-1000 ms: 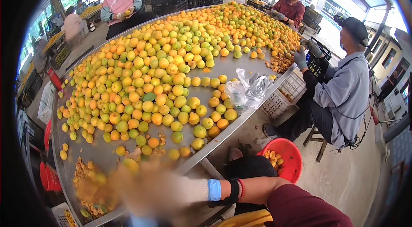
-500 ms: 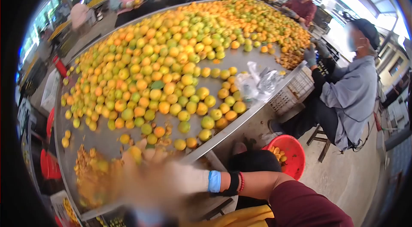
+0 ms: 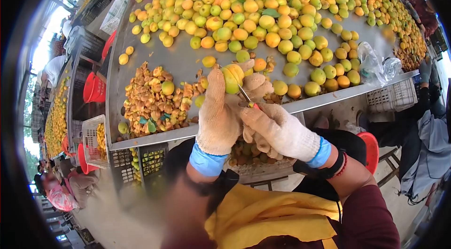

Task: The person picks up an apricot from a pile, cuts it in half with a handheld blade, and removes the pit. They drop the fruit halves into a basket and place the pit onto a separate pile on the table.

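Cotton gloves with blue cuffs cover both my hands. In the head view, my left hand (image 3: 218, 115) is closed on a yellow-green apricot (image 3: 232, 79), held up over the table's near edge with a cut line across its skin. My right hand (image 3: 286, 131) grips a small knife (image 3: 244, 93) with a red and green handle end, its blade touching the fruit's lower right side. Most of the handle is hidden by my fingers. Behind my left hand lies a heap of brown-orange pits and scraps (image 3: 148, 96), with a few green leaves in it.
A metal table (image 3: 155, 63) carries a large pile of apricots (image 3: 263, 2). Crumpled clear plastic bags (image 3: 378, 65) lie by its right edge. Crates, including a white one (image 3: 390, 96), and a red bucket (image 3: 369, 148) stand below. A co-worker in grey (image 3: 425, 150) sits at right.
The view has swung left and downward. My hands, blurred and low over the pit heap before, are now together in front of me, with the apricot and knife in plain sight.
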